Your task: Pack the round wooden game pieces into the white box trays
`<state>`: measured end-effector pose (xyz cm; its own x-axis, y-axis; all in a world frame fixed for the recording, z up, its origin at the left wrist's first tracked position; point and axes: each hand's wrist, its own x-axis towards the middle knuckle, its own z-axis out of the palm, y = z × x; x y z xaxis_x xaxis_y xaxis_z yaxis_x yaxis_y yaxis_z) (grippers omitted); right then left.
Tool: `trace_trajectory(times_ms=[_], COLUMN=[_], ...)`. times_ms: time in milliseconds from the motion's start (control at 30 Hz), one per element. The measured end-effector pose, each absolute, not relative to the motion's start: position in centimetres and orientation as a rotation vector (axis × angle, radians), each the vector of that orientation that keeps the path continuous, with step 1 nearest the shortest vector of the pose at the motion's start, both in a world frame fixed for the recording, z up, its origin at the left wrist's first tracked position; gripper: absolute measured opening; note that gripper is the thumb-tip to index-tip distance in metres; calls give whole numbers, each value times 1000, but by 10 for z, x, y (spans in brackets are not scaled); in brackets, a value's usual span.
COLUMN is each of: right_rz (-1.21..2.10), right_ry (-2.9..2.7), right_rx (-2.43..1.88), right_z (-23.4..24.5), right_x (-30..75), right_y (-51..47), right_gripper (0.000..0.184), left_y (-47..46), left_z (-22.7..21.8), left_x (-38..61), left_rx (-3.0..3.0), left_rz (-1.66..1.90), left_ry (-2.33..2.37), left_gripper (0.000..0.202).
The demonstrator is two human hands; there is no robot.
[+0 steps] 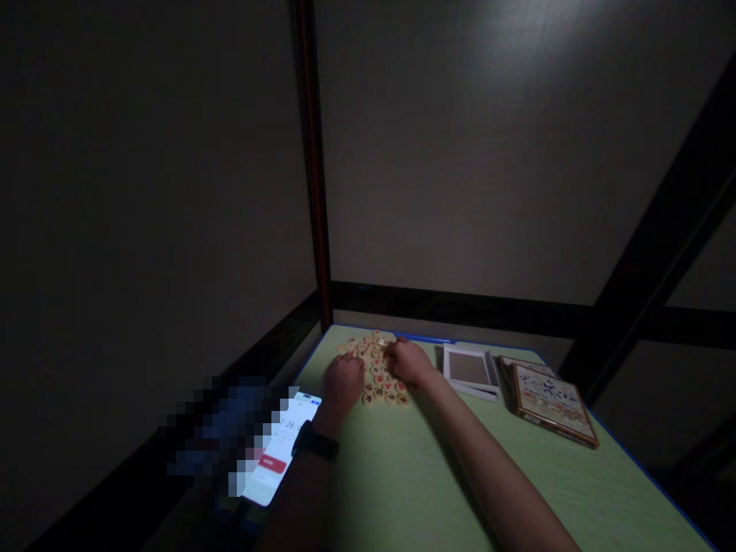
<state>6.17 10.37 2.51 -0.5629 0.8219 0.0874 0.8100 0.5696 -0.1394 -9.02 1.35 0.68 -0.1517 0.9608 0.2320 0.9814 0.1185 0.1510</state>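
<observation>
Several round wooden xiangqi pieces (378, 379) with red and dark characters lie in a loose cluster near the far left corner of the table. At the cluster's left edge is my left hand (343, 377), its fingers curled down among the pieces; what they hold, if anything, is hidden. My right hand (409, 360) reaches in from the right, fingers bent and pinched on a xiangqi piece at the cluster's far right side. Part of the cluster is covered by both hands. On my left wrist is a dark watch (315, 441).
Right of the cluster sits an open white box part (468, 369). Two flat printed boxes (555, 402) lie stacked near the right edge of the green table (402, 483). A lit phone (281, 452) is at the left edge. Walls (454, 176) close off the back and left.
</observation>
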Motion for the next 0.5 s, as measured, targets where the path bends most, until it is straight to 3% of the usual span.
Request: trace_trajectory(times_ms=[500], right_rz=[187], right_ry=[-2612], right_rx=[-1419], right_z=[24], right_x=[62], right_y=[108], right_gripper=[24], left_y=[12], left_z=[9], left_x=[-90], left_rx=[-2006], left_rz=[-414], left_ry=[-2299], left_gripper=[30])
